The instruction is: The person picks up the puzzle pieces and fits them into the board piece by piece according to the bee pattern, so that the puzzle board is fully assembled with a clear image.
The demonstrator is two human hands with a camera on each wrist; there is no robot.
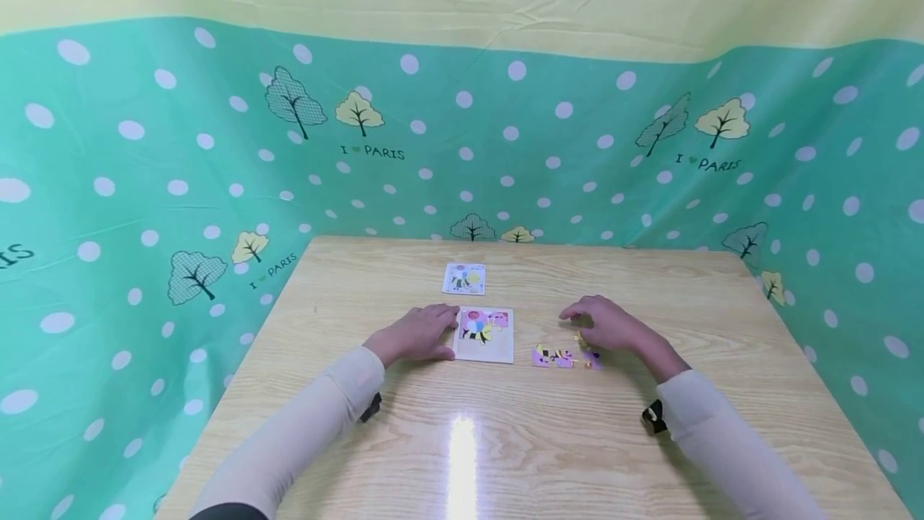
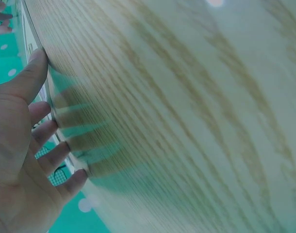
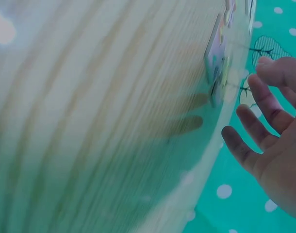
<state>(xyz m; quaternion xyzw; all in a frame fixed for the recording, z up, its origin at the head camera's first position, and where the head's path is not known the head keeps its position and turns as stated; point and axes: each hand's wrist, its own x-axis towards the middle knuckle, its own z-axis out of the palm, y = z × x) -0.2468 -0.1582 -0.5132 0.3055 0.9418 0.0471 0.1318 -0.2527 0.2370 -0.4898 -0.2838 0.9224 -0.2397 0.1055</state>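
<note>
The pale, part-filled board (image 1: pixel 496 351) is touched by the spread left hand (image 1: pixel 421 332), pieces (image 1: pixel 554 357) overhung by the relaxed, empty right hand (image 1: pixel 609 325).

Cream long sleeves (image 1: pixel 303 425); black, seemingly strap-like pieces (image 1: pixel 654 417) by both cuffs (image 1: pixel 689 393).

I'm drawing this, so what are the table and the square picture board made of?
Table: probably wood or wood-look laminate, glossy, since it has brown grain and a bright reflection. Picture board: perhaps wood or card, smooth-looking; it's flat and pale, but too small to tell.
</note>
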